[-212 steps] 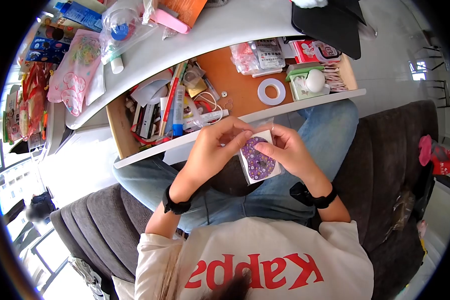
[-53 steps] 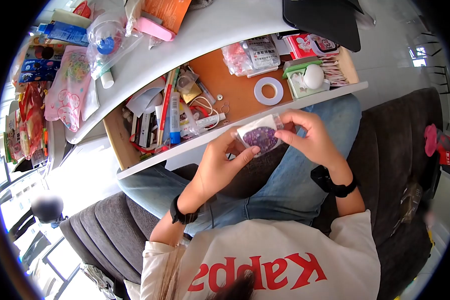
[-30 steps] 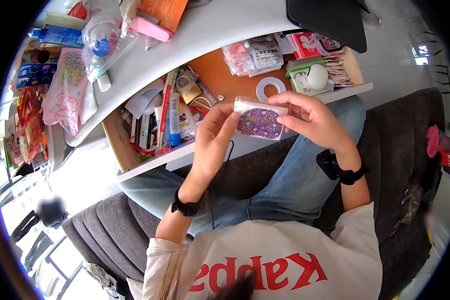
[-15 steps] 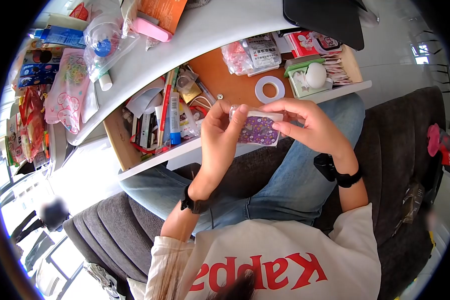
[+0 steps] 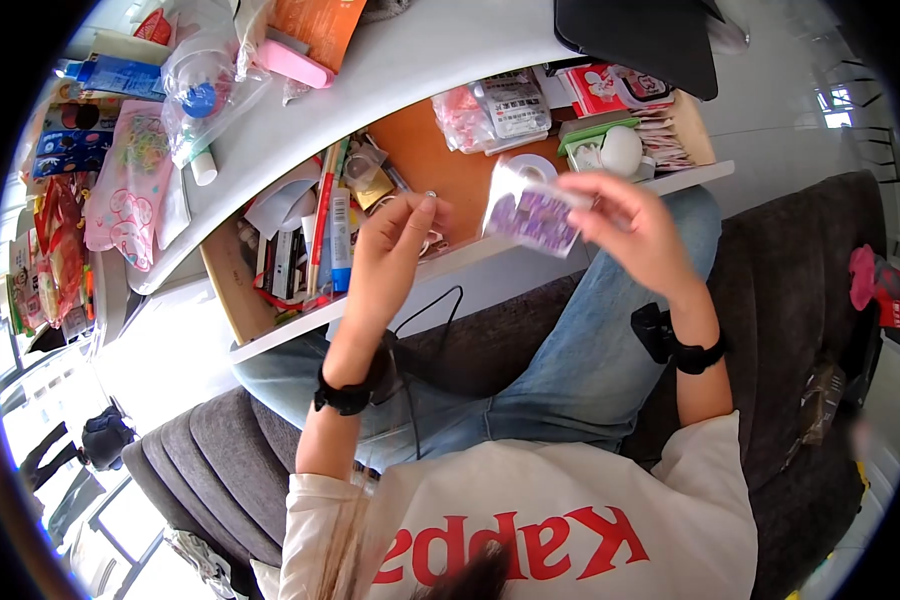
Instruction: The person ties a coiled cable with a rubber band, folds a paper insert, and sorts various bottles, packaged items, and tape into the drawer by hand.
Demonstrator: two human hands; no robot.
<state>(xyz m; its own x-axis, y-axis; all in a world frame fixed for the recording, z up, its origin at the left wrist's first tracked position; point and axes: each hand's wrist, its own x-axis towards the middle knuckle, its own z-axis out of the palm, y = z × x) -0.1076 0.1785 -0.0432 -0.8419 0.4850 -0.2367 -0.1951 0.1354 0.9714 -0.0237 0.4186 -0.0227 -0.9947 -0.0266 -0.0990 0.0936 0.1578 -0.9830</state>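
My right hand pinches a small flat packet by its right edge, above the drawer's front. The packet has a purple pattern and a clear, shiny plastic margin; motion blurs it. My left hand is apart from the packet, raised over the front edge of the open drawer. Its thumb and index finger are pressed together, and I cannot make out whether anything is between them. Behind the packet, a roll of white tape is partly hidden.
Pens, a blue-capped tube and a brass padlock fill the drawer's left side. At its right stand a green-and-white box and several sachets. Bagged items crowd the desk's left. A dark sofa surrounds my legs.
My left hand has let go of the packet and moved left. The packet, now held by my right hand alone, has tilted and shifted slightly up in front of the tape roll.
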